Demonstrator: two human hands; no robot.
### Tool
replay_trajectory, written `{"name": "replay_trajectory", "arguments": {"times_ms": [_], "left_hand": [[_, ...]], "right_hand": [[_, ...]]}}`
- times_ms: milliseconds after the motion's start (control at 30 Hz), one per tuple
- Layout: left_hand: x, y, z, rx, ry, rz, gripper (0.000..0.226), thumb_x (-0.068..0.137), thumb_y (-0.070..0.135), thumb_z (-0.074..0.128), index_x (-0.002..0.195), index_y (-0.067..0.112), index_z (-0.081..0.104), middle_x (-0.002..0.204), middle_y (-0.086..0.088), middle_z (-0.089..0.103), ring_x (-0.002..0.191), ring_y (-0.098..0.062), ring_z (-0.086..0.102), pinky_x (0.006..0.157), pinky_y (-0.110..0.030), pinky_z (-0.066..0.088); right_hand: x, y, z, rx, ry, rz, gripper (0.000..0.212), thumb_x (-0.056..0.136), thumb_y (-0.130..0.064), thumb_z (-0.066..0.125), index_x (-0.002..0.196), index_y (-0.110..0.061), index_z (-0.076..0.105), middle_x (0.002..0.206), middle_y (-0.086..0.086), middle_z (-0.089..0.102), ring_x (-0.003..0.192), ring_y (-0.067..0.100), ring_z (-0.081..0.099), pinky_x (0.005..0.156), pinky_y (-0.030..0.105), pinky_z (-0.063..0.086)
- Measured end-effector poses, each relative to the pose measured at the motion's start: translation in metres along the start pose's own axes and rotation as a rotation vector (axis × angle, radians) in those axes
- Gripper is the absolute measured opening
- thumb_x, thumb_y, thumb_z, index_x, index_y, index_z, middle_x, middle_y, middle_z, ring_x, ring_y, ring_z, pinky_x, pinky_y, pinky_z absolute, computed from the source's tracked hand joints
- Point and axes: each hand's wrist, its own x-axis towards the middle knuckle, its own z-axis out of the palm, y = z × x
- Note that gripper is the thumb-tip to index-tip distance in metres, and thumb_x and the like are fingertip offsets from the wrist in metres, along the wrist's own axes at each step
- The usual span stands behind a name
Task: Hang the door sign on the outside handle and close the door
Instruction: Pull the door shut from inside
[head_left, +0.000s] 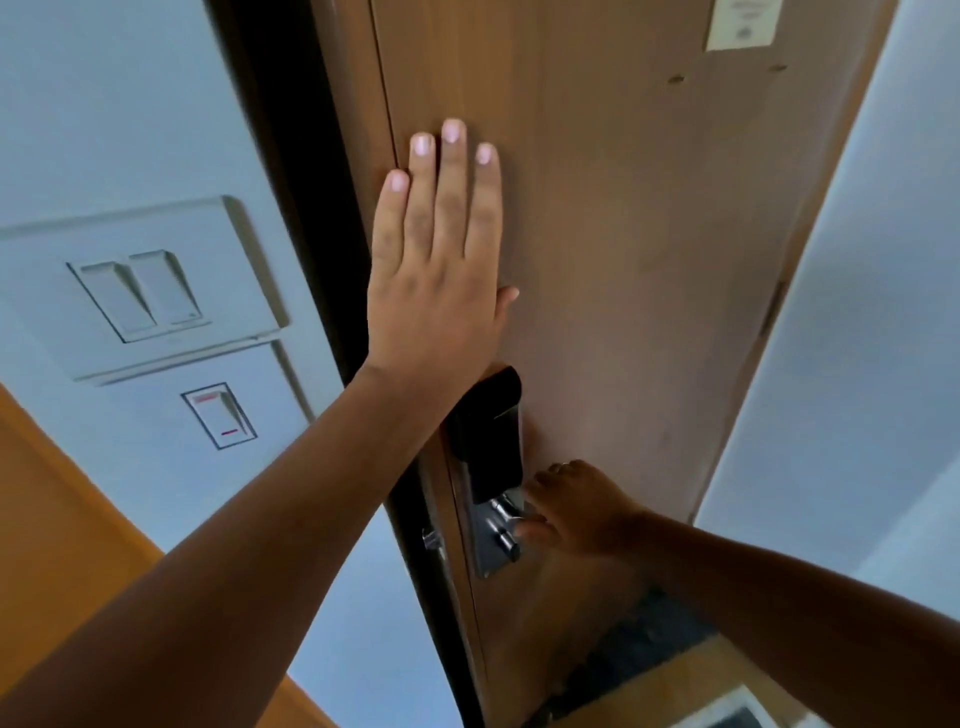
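The brown wooden door (649, 234) fills the middle of the view, seen from its inner side. My left hand (436, 270) lies flat against it near its left edge, fingers straight and together, holding nothing. Just below, a black and silver lock plate (491, 452) is mounted on the door. My right hand (576, 509) is curled around the door handle (503, 515) at the plate's lower end, and only the handle's metal base shows. A latch bolt (431, 540) sticks out of the door's edge. No door sign is in view.
A dark door frame (291, 156) runs along the door's left edge. Left of it, the pale wall carries a double light switch (140, 291) and a small single switch (218, 415). A white notice (743, 23) hangs high on the door. A pale wall (857, 312) stands to the right.
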Motion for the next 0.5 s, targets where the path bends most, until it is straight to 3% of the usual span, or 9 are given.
{"name": "replay_trajectory", "arguments": {"times_ms": [133, 233, 367, 500], "left_hand": [[0.009, -0.013, 0.039, 0.071, -0.076, -0.097, 0.099, 0.086, 0.056, 0.060, 0.156, 0.010, 0.006, 0.163, -0.021, 0.009, 0.151, -0.037, 0.007, 0.120, -0.047, -0.002], [0.019, -0.015, 0.065, 0.077, -0.114, -0.204, 0.104, 0.083, 0.064, 0.060, 0.157, 0.015, 0.007, 0.164, -0.021, 0.008, 0.150, -0.039, 0.005, 0.120, -0.051, 0.000], [0.037, -0.020, 0.099, 0.011, -0.216, -0.345, 0.114, 0.080, 0.072, 0.059, 0.155, 0.017, -0.006, 0.164, -0.021, -0.007, 0.149, -0.041, -0.010, 0.115, -0.054, -0.012], [0.047, -0.038, 0.127, -0.024, -0.253, -0.393, 0.116, 0.078, 0.078, 0.054, 0.155, 0.018, -0.009, 0.163, -0.021, -0.012, 0.148, -0.041, -0.015, 0.113, -0.052, -0.017]], "right_hand": [[0.040, 0.007, 0.019, 0.162, -0.050, 0.023, 0.057, 0.091, -0.062, 0.032, 0.064, -0.017, 0.055, 0.059, 0.000, 0.059, 0.053, 0.019, 0.057, 0.055, 0.028, 0.039], [0.063, 0.012, 0.037, 0.326, 0.021, 0.045, 0.059, 0.094, -0.063, 0.029, 0.057, -0.021, 0.048, 0.050, -0.003, 0.048, 0.045, 0.012, 0.048, 0.051, 0.028, 0.039], [0.090, 0.013, 0.065, 0.582, 0.100, 0.122, 0.067, 0.091, -0.068, 0.030, 0.056, -0.016, 0.057, 0.047, 0.002, 0.056, 0.039, 0.012, 0.048, 0.044, 0.023, 0.028], [0.121, 0.022, 0.079, 0.647, 0.093, 0.138, 0.072, 0.090, -0.070, 0.024, 0.055, -0.015, 0.054, 0.044, -0.003, 0.044, 0.038, 0.008, 0.036, 0.043, 0.022, 0.024]]}}
